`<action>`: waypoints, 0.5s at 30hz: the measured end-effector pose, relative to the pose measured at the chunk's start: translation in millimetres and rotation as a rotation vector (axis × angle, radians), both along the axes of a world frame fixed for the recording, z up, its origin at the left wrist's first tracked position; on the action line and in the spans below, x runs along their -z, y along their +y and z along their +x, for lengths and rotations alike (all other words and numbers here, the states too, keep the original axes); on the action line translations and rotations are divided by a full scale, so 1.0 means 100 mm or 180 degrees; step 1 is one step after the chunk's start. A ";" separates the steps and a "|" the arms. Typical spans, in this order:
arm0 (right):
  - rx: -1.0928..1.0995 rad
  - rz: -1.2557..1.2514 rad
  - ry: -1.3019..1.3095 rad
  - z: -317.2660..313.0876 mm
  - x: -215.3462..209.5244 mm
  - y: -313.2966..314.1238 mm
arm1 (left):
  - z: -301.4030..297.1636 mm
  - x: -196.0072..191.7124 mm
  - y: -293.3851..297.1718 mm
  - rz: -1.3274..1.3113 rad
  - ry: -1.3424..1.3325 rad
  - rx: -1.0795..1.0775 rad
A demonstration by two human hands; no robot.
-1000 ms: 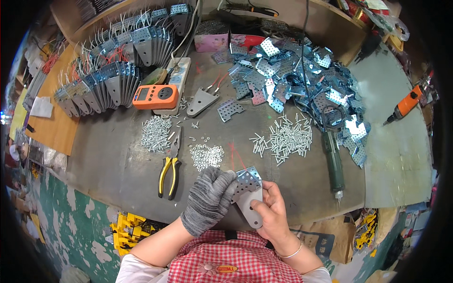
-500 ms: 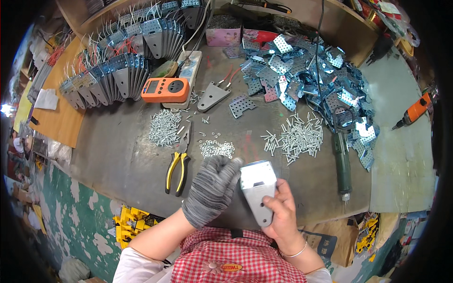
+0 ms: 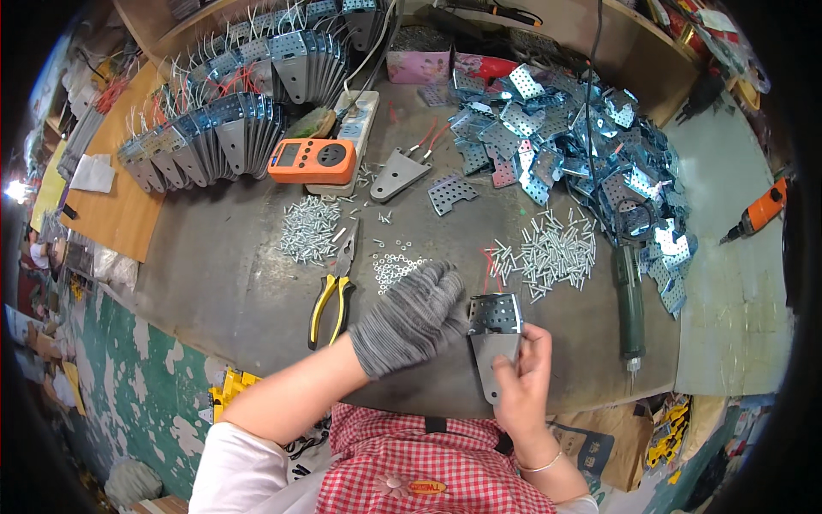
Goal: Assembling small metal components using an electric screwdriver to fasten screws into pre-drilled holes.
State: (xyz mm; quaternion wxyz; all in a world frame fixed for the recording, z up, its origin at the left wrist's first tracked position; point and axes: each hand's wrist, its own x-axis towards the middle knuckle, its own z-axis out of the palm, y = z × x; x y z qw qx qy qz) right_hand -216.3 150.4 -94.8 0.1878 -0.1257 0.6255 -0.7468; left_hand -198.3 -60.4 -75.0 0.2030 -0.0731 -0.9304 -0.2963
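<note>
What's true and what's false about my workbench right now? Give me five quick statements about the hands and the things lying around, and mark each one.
1. The right grip holds a gray metal piece with a perforated plate at its upper end. True.
2. The left grip is ungloved. False: it wears a gray knitted glove.
3. The pliers lie left of the small metal rings. True.
4. The green tool lies right of the long screws. True.
5. The orange meter lies right of the green tool. False: it lies far to that tool's left.
</note>
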 end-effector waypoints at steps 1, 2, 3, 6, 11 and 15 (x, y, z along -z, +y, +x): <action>-0.0045 0.0354 0.0264 0.01 -0.03 -0.04 | 0.02 -0.05 0.10 0.0756 -0.0023 0.0053; -0.0096 0.0708 0.0528 0.04 -0.08 -0.11 | 0.05 -0.06 0.19 0.0760 -0.0035 0.0049; -0.0061 0.0973 0.0757 0.08 -0.11 -0.16 | 0.10 -0.09 0.28 0.1435 -0.0387 -0.0063; -0.0236 0.1154 0.1088 0.14 -0.03 -0.21 | 0.25 -0.02 0.33 0.1955 -0.0660 -0.0037; -0.0068 0.1608 0.1372 0.30 0.05 0.02 | 0.35 0.01 0.48 0.0428 0.0127 0.0507; -0.0710 0.2009 0.1473 0.10 -0.64 0.10 | 0.38 0.21 0.53 0.0249 0.0945 0.0097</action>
